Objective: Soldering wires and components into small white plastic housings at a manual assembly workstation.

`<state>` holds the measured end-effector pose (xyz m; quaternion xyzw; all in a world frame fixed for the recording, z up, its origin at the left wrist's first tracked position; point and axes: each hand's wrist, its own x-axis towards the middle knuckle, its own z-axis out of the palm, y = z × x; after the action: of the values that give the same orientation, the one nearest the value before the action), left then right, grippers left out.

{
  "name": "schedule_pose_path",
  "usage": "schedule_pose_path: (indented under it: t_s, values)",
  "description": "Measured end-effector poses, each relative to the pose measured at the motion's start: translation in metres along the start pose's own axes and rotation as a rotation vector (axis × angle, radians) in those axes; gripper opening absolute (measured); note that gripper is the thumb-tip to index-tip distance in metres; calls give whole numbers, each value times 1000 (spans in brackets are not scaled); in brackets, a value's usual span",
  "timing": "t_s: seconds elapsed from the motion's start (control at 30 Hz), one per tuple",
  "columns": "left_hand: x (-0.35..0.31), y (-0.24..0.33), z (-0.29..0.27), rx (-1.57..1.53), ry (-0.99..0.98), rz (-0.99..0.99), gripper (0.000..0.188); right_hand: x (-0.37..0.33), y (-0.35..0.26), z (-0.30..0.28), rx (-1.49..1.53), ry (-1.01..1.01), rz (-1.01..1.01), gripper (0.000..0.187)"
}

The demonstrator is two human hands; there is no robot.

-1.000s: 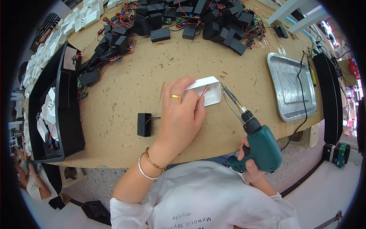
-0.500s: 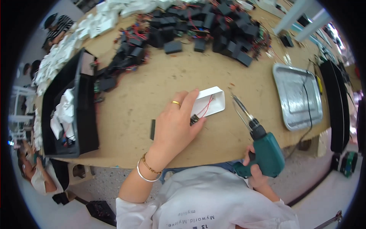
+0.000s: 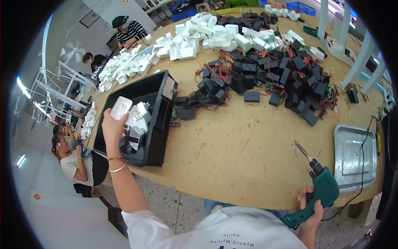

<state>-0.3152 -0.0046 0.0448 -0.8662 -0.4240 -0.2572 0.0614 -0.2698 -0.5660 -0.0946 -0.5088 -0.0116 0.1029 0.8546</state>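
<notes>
My left hand (image 3: 112,132) reaches over the near left side of a black plastic bin (image 3: 156,139), its fingers closed round a white plastic casing (image 3: 121,108). Several other white casings (image 3: 139,119) lie inside that bin, with a few dark parts by them. On the right, my right hand (image 3: 315,212) grips the handle of a green soldering gun (image 3: 325,187). Its metal tip points up and to the left over the table, touching nothing that I can see.
Black boxes with red wires (image 3: 286,74) heap across the table's far side. White casings (image 3: 186,41) pile behind them. At right sits a metal tray (image 3: 355,157) with a black cord across it. Other people (image 3: 129,33) sit along the far left.
My left hand has carried the white casing from mid-table leftward to the bin. The whole view has swung left and upward. The soldering gun stays in my right hand.
</notes>
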Motion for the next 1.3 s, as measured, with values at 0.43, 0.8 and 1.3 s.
schedule_pose_path:
  t_s: [0.43, 0.8, 1.3]
  values:
    - [132, 205, 155, 16, -315, 488, 61, 18, 7, -20, 382, -108, 102, 52]
    - [167, 250, 263, 279, -321, 329, 59, 24, -21, 13, 402, 23, 234, 64]
    - [-81, 270, 45, -574, -586, 1125, 44, 29, 4, -14, 453, -83, 138, 50]
